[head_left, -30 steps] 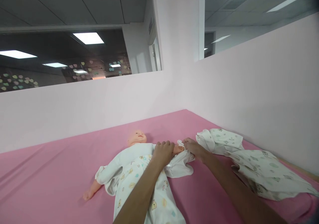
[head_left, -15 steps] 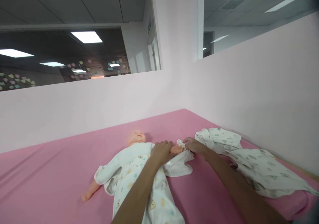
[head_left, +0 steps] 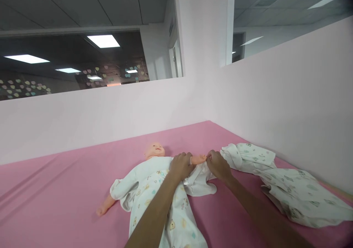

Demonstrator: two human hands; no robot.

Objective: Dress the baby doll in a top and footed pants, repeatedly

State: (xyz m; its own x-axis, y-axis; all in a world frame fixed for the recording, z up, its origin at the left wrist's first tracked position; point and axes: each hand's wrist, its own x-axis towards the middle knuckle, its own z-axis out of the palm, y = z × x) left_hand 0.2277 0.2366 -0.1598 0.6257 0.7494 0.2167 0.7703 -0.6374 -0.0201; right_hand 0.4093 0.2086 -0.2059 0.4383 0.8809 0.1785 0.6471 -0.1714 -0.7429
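Observation:
A baby doll (head_left: 155,150) lies on its back on a pink padded surface (head_left: 68,193), in a white long-sleeved top and a garment printed with small bears. My left hand (head_left: 181,166) is closed round the doll's arm on the right side, near the wrist, and the bare doll hand (head_left: 198,160) sticks out past it. At the tips of the doll's fingers, my right hand (head_left: 217,165) is closed in a pinch on white cloth (head_left: 200,183) that spreads below the arm; its fingertips are partly hidden. The doll's other arm (head_left: 107,204) rests stretched out, its cuff above the wrist.
A white patterned baby garment (head_left: 306,193) lies crumpled along the right wall. White walls (head_left: 289,93) meet at the far corner of the pink surface, with windows (head_left: 82,57) above them.
The doll's hand now shows bare beyond my left hand, where white cloth surrounded its fingers. My right hand has turned into a tighter pinch. The view has shifted slightly left.

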